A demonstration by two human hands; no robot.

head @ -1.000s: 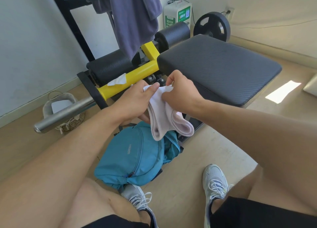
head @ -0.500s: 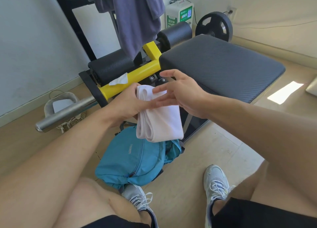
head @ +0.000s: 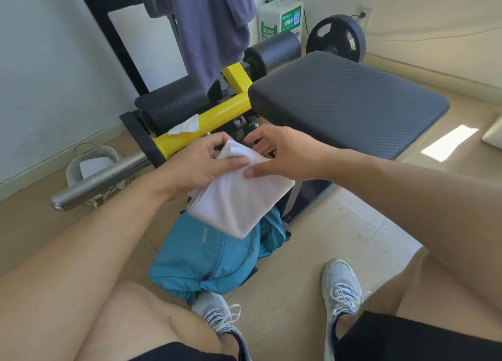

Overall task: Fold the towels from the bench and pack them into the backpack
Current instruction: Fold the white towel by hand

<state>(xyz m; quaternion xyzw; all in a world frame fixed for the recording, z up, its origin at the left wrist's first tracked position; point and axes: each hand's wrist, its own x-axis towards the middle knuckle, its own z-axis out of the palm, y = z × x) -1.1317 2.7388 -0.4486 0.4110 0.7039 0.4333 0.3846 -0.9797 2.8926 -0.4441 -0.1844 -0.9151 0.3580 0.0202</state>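
The left hand (head: 195, 165) grips a folded white towel (head: 239, 197) at its upper corner: its thumb lies across the top face of the cloth and its fingers (head: 214, 146) curl over the far edge, so the cloth is pinched between them. The right hand (head: 282, 154) is spread, its fingers (head: 258, 138) loosely extended and apart; the thumb tip touches the towel's top face just beside the left thumb, while the other fingers hang past the towel's far edge, holding nothing.

The towel slopes down and toward the person from the fingers, its lower corner hanging in front of the teal backpack (head: 212, 252), which lies on the floor directly below both hands. Whether the towel touches the backpack cannot be told.

Beyond the right fingers is the dark padded surface (head: 347, 102) of the weight bench. Just beyond the left fingers runs the yellow frame bar (head: 206, 119), with a small white wipe (head: 186, 126) lying on it, and a steel bar (head: 100, 181) sticks out to the left of the left hand. Farther beyond, a grey-blue cloth (head: 212, 26) hangs from a black rack, and a weight plate (head: 336, 39) stands near the wall. A small basket (head: 92, 162) sits on the floor to the left. The person's two white sneakers (head: 342, 284) rest on the floor, nearer than the backpack.
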